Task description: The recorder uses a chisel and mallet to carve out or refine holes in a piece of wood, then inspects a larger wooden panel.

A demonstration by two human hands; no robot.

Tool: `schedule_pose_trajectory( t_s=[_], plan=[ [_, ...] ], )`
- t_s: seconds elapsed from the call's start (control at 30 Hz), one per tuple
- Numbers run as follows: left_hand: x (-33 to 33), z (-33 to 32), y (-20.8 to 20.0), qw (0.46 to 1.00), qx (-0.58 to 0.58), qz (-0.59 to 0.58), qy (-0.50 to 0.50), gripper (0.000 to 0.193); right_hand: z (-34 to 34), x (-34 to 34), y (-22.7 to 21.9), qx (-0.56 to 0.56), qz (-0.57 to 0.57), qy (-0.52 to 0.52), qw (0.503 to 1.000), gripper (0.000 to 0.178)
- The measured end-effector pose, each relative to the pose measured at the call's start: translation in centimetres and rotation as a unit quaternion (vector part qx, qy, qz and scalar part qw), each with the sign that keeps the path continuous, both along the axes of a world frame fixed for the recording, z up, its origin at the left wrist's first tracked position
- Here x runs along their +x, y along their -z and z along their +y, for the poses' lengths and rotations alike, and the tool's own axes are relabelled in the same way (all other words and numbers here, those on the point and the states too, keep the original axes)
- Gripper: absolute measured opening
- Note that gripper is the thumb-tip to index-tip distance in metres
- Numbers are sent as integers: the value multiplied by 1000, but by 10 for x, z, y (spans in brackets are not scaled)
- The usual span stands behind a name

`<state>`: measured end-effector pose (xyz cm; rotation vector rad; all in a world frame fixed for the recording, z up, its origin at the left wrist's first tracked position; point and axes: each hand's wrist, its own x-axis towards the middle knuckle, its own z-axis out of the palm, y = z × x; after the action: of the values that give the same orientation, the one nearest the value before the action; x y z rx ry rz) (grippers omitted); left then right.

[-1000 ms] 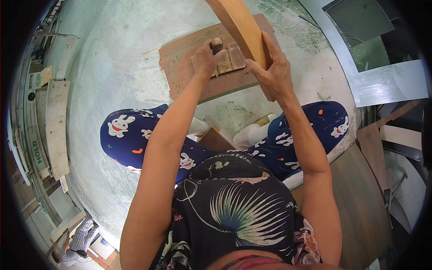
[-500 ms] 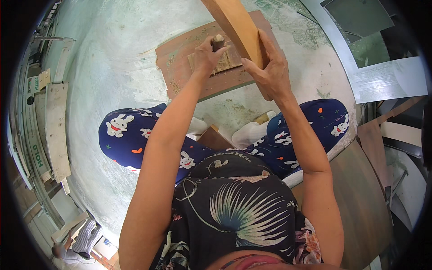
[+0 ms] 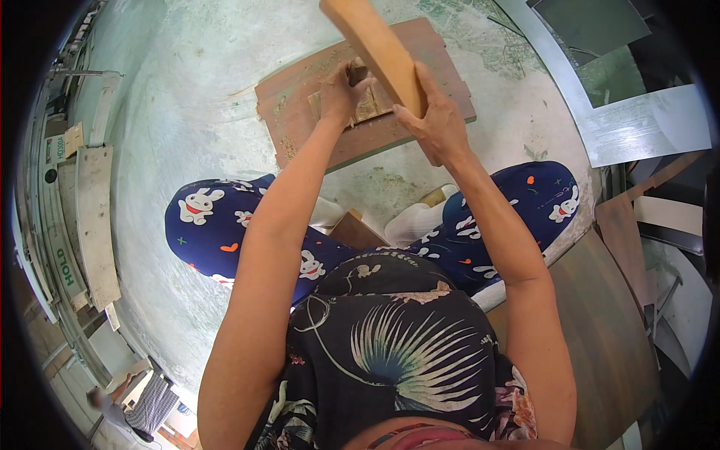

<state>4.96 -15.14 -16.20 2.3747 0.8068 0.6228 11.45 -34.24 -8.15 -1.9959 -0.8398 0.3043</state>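
My right hand [image 3: 439, 116] is wrapped round the near end of a long, thick wooden bar [image 3: 379, 49], which slants up to the far left and leaves the frame's top. My left hand [image 3: 341, 94] is closed round a short, dark wooden tool handle [image 3: 358, 73]. The bar hides part of the handle, and its lower end is covered by my fingers. Under that hand lies a light brown wooden piece [image 3: 371, 109], flat on a reddish-brown board [image 3: 300, 139]. Wood chips are scattered over the board.
My bent legs [image 3: 225, 199] frame the board on both sides. Stacked planks [image 3: 97, 225] stand at the left. Grey sheet panels [image 3: 645, 135] and a large brown panel [image 3: 600, 315] lie at the right. Another person [image 3: 139, 409] is far off at the lower left.
The wooden bar in my right hand has shifted left and now overlaps the top of the tool handle more. My left hand has moved slightly left.
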Motion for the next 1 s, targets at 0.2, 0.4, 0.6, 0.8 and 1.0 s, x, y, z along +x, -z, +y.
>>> schedule_pose_trajectory(
  t_s=[0.2, 0.4, 0.6, 0.8, 1.0],
  plan=[
    [-5, 18, 2, 994, -93, 5, -54, 34, 3, 9, 0, -69, 38, -17, 997, 75],
    [-18, 25, 17, 989, -120, -47, -65, 41, 6, 7, -17, 40, 85, -26, 995, 75],
    [-22, 11, 7, 991, -115, -5, -67, 47, 6, 1, -26, 84, 6, -34, 996, 76],
    [-20, 1, -5, 996, -78, -37, -33, 43, 2, -2, -22, 127, 18, -35, 991, 76],
    [-12, -2, -7, 992, -120, 14, -40, 36, 10, -9, -2, -138, 53, -48, 988, 76]
  ],
)
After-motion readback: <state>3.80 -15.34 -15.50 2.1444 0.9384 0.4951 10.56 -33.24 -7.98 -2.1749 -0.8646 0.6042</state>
